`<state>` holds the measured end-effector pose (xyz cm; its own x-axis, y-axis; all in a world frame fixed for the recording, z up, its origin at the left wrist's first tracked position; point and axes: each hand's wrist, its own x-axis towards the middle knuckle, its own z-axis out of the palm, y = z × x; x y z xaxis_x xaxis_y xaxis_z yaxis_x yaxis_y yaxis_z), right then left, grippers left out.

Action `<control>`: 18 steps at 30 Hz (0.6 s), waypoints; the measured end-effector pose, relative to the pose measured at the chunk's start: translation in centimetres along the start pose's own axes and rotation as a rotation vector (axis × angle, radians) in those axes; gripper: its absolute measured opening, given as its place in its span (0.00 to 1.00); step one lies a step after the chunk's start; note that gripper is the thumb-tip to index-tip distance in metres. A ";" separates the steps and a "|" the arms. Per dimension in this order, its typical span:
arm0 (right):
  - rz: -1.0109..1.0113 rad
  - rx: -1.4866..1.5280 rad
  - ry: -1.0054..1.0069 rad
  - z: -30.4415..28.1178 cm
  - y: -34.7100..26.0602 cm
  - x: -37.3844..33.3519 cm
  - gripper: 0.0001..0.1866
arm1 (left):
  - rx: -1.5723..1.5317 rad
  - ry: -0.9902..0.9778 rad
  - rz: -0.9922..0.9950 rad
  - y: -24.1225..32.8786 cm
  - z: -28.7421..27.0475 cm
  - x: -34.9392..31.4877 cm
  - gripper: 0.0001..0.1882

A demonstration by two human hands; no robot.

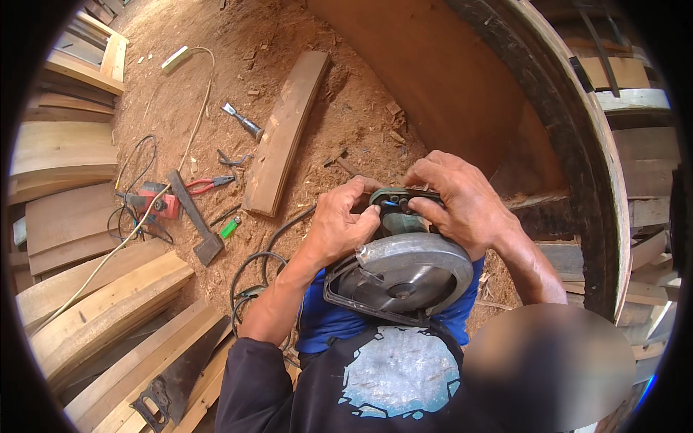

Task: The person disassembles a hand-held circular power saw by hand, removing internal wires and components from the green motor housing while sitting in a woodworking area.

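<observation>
A circular saw [411, 278] with a round metal blade guard rests on my lap, its green handle end [404, 198] facing away from me. That end looks opened, with a bit of blue wire and dark inner parts showing. My left hand [343, 222] pinches the handle's left side between thumb and fingers. From the right, my right hand [462, 198] grips the same handle, its thumb close to the wire. What lies under the fingertips is partly hidden. A black cord [271, 242] runs on the ground beside my left forearm.
On the sawdust-covered ground lie a wooden plank [289, 133], a chisel-like tool [242, 120], red-handled pliers [209, 184], a hammer [193, 216], a small green item [230, 227] and a red power tool [155, 200]. Stacked boards [108, 310] and a handsaw [173, 382] are at left; a large curved timber frame [577, 123] stands at right.
</observation>
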<state>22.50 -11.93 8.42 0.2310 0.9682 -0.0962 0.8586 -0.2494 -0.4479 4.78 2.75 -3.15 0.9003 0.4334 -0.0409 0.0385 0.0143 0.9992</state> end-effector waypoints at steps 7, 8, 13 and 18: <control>0.063 0.191 -0.062 0.5 1.2 0.6 0.12 | -0.054 -0.094 -0.090 0.0 0.1 0.7 0.19; 0.039 0.209 -0.046 0.5 1.3 0.5 0.12 | -0.061 -0.088 -0.049 -0.6 0.2 1.0 0.19; 0.004 0.229 -0.027 0.8 1.5 0.2 0.12 | 0.026 -0.116 0.088 -1.8 0.5 1.6 0.19; -0.035 0.198 -0.023 0.8 0.8 0.8 0.13 | 0.004 -0.063 0.071 -1.2 1.0 1.4 0.19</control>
<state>23.01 -11.38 7.30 0.1908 0.9769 -0.0966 0.7588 -0.2092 -0.6168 6.45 2.43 -4.42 0.9264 0.3754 0.0302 -0.0251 -0.0186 0.9995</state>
